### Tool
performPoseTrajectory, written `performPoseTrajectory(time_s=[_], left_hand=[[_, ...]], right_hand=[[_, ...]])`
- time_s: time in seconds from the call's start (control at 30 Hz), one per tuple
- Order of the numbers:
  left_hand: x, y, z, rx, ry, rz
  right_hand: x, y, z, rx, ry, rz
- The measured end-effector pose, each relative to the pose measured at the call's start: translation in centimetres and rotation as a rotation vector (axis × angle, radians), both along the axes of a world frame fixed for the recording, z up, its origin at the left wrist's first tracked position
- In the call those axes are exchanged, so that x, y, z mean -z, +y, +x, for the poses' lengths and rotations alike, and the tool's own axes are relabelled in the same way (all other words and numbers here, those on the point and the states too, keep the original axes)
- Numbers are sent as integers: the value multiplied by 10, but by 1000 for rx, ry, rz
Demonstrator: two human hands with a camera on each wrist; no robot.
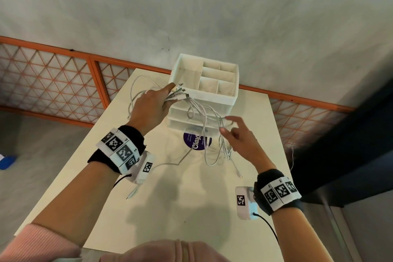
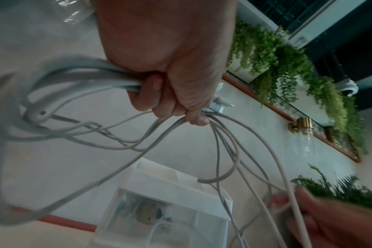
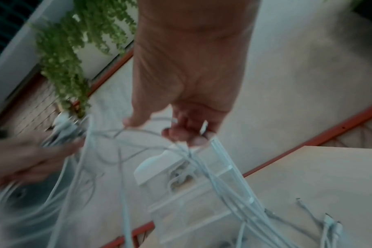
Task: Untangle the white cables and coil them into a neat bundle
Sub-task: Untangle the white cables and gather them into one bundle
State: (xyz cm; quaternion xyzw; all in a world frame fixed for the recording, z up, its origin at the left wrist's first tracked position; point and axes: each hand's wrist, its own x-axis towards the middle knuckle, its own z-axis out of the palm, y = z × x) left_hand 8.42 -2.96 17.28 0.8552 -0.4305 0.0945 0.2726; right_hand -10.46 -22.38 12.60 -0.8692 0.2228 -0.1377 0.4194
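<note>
White cables (image 1: pixel 204 125), tangled: my right hand (image 1: pixel 238 136) pinches the strands hanging over the beige table (image 1: pixel 191 187); I should draw them down slowly, one at a time. Beyond, my left hand (image 1: pixel 152 105) clenches the plug ends before the white organiser (image 1: pixel 212 95).

A white plastic drawer organizer (image 1: pixel 212 91) stands at the cream rectangular desk's (image 1: pixel 127 198) far edge, thin white cables (image 1: pixel 212 155) before it, mid-desk.
</note>
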Motion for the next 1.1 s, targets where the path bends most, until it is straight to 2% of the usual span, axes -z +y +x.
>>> performPoseTrajectory(time_s=[0.07,0.2,0.33,0.53,0.63,0.7,0.73,0.87,0.93,0.97,1.07,1.1], left_hand=[[-5,-2,-4,6,-25,6],[-11,-8,-15,8,-15,-30],[-15,-5,-14,-37,-57,-12],[-22,14,6,-102,-39,-145],[-21,14,3,-45,-42,-92],[-21,11,-4,3,-3,-100],[-20,10,-7,31,3,-88],[-19,5,-15,148,-11,57],[-20,6,-19,196,-1,64],[-20,6,-21,215,7,60],[-20,8,-23,229,6,39],[-20,9,-22,221,-7,35]], right_hand=[[-4,13,6,58,-163,26],[1,39,19,71,-186,36],[14,38,24,109,-273,-26],[25,-4,-1,122,-190,-86],[29,-18,-10,86,-18,-120],[28,-20,-10,16,106,-59],[23,-17,-9,-25,102,-30],[-18,4,-2,-54,-274,-34],[-42,9,-1,-19,-381,7],[-48,6,0,-24,-346,22],[-41,-2,7,-169,9,-34],[-32,-3,8,-201,61,-50]])
